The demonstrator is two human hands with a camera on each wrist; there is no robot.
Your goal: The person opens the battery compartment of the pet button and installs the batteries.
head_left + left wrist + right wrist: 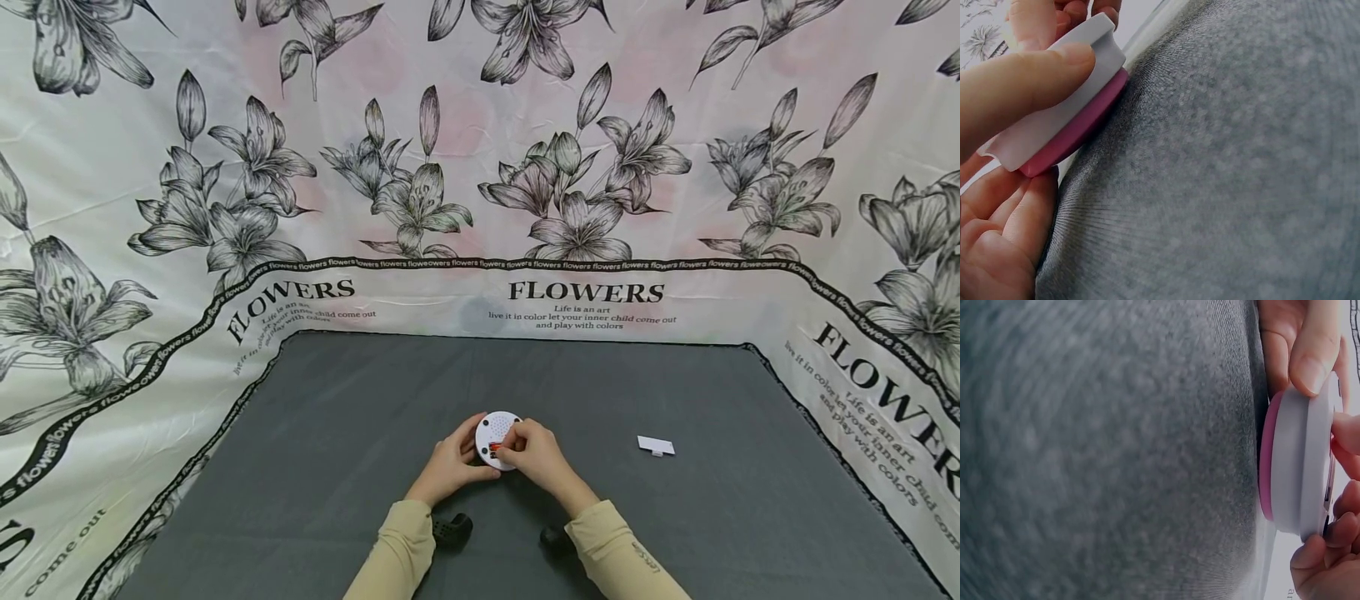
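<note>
While both hands [453,458] [542,454] touch it, the white disc [492,427] shows dotted plastic.

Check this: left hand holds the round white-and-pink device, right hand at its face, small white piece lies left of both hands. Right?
Not quite. The left hand holds the round white-and-pink device, right hand at its face, but the small white piece lies right of both hands, not left; see the head view.

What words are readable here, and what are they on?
"FLOWERS": floral cloth, repeated
"Life is an art live it in color let your inner child come out and play with colors": same cloth
"flowers", repeated: black band on cloth
Mark on right sleeve: too small to read
White round device: none readable
</note>
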